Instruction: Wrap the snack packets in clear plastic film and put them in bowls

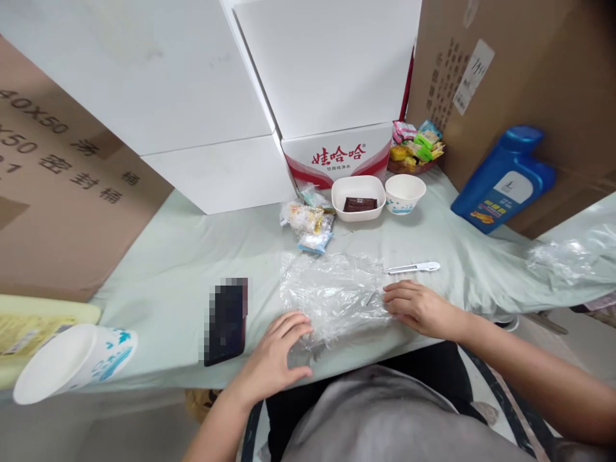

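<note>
A crinkled clear plastic bag [337, 295] lies spread on the cloth-covered table in front of me. My left hand [276, 353] rests at the bag's left edge, thumb and fingers apart. At the opposite edge, my right hand [418, 309] touches the plastic with its fingers stretched out. Just beyond the right hand lies a white utility knife [414, 267]. Behind the bag are several small wrapped packets [308, 224], a white square bowl [359, 212] with a dark brown packet [360, 204] in it, and a paper cup [405, 192].
Left of my left hand lies a dark phone [225, 324], partly pixelated. A large paper cup [77, 362] stands at the left edge. A blue bottle [505, 179] leans by a cardboard box [568, 77]. White boxes [332, 64] and a snack basket [416, 165] stand at the back.
</note>
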Tool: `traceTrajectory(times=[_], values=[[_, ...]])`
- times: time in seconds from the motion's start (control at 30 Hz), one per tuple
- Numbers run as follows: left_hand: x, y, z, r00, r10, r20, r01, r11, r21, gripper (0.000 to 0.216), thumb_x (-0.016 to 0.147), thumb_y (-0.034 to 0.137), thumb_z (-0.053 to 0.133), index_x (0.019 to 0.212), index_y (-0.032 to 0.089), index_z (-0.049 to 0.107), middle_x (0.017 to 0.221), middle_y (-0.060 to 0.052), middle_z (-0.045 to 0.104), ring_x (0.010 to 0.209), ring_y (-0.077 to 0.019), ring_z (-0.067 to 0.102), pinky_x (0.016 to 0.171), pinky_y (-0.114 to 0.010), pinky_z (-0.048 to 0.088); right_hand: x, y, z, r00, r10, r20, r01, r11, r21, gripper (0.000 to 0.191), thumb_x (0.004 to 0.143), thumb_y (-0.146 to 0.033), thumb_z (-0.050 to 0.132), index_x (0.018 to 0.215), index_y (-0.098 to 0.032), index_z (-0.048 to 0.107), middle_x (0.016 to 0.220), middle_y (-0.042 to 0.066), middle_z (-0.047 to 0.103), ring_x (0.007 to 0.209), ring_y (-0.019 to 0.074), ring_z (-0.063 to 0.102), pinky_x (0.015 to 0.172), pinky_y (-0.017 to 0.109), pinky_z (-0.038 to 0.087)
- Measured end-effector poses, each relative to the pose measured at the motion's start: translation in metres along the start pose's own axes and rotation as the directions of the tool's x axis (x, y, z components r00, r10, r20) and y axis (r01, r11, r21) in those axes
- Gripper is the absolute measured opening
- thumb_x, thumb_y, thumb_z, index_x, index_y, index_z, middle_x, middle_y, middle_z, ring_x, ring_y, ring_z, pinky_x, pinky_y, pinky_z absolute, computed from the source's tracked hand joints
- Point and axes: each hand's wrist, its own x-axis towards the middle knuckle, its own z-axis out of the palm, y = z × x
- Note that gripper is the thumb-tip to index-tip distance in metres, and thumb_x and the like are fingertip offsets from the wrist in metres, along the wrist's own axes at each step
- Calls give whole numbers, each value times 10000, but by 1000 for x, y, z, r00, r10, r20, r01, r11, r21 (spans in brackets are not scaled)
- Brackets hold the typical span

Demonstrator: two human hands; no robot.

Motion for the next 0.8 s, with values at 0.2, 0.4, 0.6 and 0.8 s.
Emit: traceTrajectory(times=[0.2, 0.4, 0.6, 0.8], values=[[-15, 6, 10, 997, 0, -83, -6, 998, -69, 166, 879, 177, 473, 836, 226, 626, 1089, -60, 697, 1224, -235, 571, 987, -395, 507, -17, -3, -7, 997, 74, 38, -78, 988, 131, 190, 922, -133, 433, 966, -180, 611, 966, 102, 681, 1028, 220, 624, 864, 384, 499], [0, 14, -9, 968, -251, -15, 239, 935, -262, 99, 878, 268, 485, 859, 219, 569, 800, -8, 676, 750, -156, 673, 661, -254, 535, -17, -9, -6, 943, 322, 82, -332, 902, 277, 224, 971, -216, 365, 1039, -200, 578, 828, 40, 689, 759, 168, 655, 713, 298, 494], [49, -5, -15, 891, -413, -186, 332, 874, -354, 287, 780, 300, 539, 1052, 211, 551, 865, -15, 661, 759, -165, 685, 721, -290, 538, 17, -2, 6, 805, 586, -93, -570, 807, 157, 237, 968, -267, 353, 1005, -199, 577, 847, 52, 708, 755, 197, 663, 676, 296, 466], [79, -20, -7, 804, -518, -294, 470, 855, -220, 439, 726, 284, 597, 1157, 216, 552, 810, 8, 658, 730, -172, 662, 739, -302, 516, 43, 8, 16, 726, 684, -74, -672, 681, -292, 251, 983, -244, 329, 1017, -179, 569, 830, 90, 726, 694, 222, 675, 558, 287, 360]])
